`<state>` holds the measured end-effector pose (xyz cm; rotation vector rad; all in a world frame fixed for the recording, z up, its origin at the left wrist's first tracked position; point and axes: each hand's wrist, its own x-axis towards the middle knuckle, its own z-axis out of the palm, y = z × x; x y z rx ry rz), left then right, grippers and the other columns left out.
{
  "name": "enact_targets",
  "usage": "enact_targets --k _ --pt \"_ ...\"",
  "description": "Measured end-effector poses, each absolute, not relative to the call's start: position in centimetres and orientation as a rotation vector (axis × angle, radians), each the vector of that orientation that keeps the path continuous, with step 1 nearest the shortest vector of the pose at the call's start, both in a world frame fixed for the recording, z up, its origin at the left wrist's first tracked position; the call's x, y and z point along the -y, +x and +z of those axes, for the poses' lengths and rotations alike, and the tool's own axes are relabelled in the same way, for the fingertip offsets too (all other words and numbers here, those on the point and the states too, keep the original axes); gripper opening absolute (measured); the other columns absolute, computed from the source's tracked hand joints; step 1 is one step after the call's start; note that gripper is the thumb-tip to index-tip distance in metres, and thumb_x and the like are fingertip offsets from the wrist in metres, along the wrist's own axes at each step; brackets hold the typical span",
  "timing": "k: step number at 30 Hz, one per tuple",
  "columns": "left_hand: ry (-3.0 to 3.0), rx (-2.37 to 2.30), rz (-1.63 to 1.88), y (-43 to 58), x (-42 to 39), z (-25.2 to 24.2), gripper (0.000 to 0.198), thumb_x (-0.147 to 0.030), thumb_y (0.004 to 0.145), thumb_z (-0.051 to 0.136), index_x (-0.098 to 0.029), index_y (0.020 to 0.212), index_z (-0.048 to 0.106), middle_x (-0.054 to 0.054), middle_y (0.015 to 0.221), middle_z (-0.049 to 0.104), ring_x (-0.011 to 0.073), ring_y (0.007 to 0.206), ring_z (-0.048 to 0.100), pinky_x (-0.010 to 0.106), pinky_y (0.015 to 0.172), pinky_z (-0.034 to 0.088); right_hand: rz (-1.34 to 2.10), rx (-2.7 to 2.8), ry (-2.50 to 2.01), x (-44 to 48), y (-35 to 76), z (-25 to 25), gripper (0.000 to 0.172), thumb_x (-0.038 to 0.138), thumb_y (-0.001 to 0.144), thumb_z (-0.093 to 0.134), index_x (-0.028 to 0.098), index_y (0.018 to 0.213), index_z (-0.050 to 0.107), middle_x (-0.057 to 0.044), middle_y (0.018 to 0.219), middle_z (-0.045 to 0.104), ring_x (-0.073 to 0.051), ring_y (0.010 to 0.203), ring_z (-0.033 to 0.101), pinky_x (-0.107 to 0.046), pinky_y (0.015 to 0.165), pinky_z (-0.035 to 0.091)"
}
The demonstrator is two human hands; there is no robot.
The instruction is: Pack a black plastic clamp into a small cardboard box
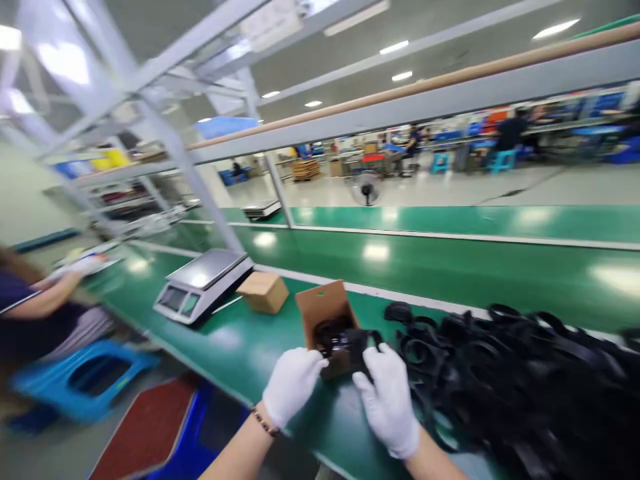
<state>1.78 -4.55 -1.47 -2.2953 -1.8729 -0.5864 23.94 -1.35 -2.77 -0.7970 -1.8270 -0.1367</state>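
Note:
Both my hands wear white gloves and meet at a small open cardboard box (324, 308) on the green bench (240, 347). My left hand (291, 384) grips the box's near left edge, fingers curled. My right hand (387, 399) is closed on a black coiled strap part (345, 341) that sits in the box's mouth. The box's flap stands up behind the black part. A large heap of black straps (520, 380) lies just right of my right hand.
A closed small cardboard box (264, 292) and a digital scale (203, 283) stand further left on the bench. A seated person's arm (43, 300) reaches over the bench at far left, above a blue stool (80, 383). A metal frame post (200, 193) rises behind the scale.

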Motion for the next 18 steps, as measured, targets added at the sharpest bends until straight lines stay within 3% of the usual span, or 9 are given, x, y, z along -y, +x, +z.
enact_targets --k 1,3,6,7,9,13,16,18 --pt "-2.214 1.85 -0.832 2.2 5.2 -1.8 0.028 -0.035 0.095 0.042 -0.019 0.095 0.065 0.006 0.079 0.067 0.0206 0.075 0.063 0.034 0.072 0.051 -0.154 1.789 -0.79 1.2 24.2 -2.2 0.038 0.03 0.093 0.046 0.01 0.124 0.047 -0.015 0.106 0.059 -0.028 0.108 0.051 -0.045 0.088 0.045" --pt "-2.04 1.775 -1.314 2.8 6.0 -2.7 0.045 -0.045 0.094 0.04 -0.017 0.129 0.049 0.013 0.111 0.063 0.0254 0.104 0.06 0.042 0.092 0.047 -0.174 1.803 -0.748 1.0 24.1 -0.9 0.041 0.028 0.091 0.051 0.011 0.128 0.045 -0.015 0.107 0.058 -0.029 0.111 0.05 -0.045 0.09 0.044" --pt "-1.981 1.773 -1.894 3.9 5.8 -4.4 0.064 -0.053 0.096 0.025 -0.019 0.149 0.013 0.013 0.153 0.023 0.027 0.14 0.025 0.046 0.116 0.02 -0.265 1.957 -0.706 1.4 22.0 0.7 0.042 0.028 0.089 0.054 0.011 0.127 0.046 -0.013 0.101 0.061 -0.027 0.103 0.055 -0.045 0.093 0.042" --pt "-2.027 1.797 -2.038 4.2 5.5 -4.9 0.066 -0.055 0.096 0.021 -0.02 0.15 0.007 0.011 0.157 0.012 0.0256 0.143 0.015 0.043 0.119 0.013 -0.284 2.066 -0.75 1.5 20.9 0.9 0.04 0.029 0.09 0.052 0.011 0.125 0.048 -0.012 0.097 0.063 -0.026 0.098 0.057 -0.046 0.093 0.042" --pt "-2.105 1.839 -2.244 5.0 4.6 -5.7 0.072 -0.06 0.094 0.02 -0.019 0.151 0.004 0.009 0.158 0.005 0.0242 0.145 0.008 0.039 0.12 0.007 -0.266 2.354 -0.902 1.7 18.8 0.9 0.032 0.025 0.09 0.046 0.009 0.117 0.054 -0.013 0.086 0.064 -0.027 0.087 0.061 -0.047 0.085 0.044" --pt "-2.088 1.968 -2.381 5.9 3.7 -6.3 0.081 -0.065 0.09 0.03 -0.017 0.151 0.007 0.009 0.157 0.01 0.0248 0.144 0.01 0.038 0.12 0.007 -0.177 2.751 -0.944 1.6 15.9 0.2 0.019 0.011 0.077 0.046 0.011 0.085 0.064 -0.013 0.069 0.061 -0.025 0.062 0.059 -0.039 0.061 0.045" --pt "-2.086 2.051 -2.346 5.5 3.7 -6.1 0.077 -0.062 0.09 0.036 -0.018 0.15 0.014 0.008 0.157 0.012 0.0245 0.144 0.009 0.04 0.12 0.004 -0.174 2.788 -0.817 1.4 15.6 0.4 0.014 0.011 0.069 0.051 0.013 0.076 0.063 -0.011 0.066 0.062 -0.023 0.059 0.058 -0.035 0.057 0.044" --pt "-2.067 2.097 -2.356 5.0 3.7 -5.7 0.077 -0.063 0.089 0.037 -0.018 0.149 0.019 0.007 0.157 0.012 0.0249 0.145 0.008 0.04 0.121 0.003 -0.169 2.76 -0.794 1.2 16.6 0.8 0.018 0.012 0.074 0.048 0.015 0.081 0.064 -0.01 0.072 0.064 -0.022 0.066 0.061 -0.036 0.063 0.047"
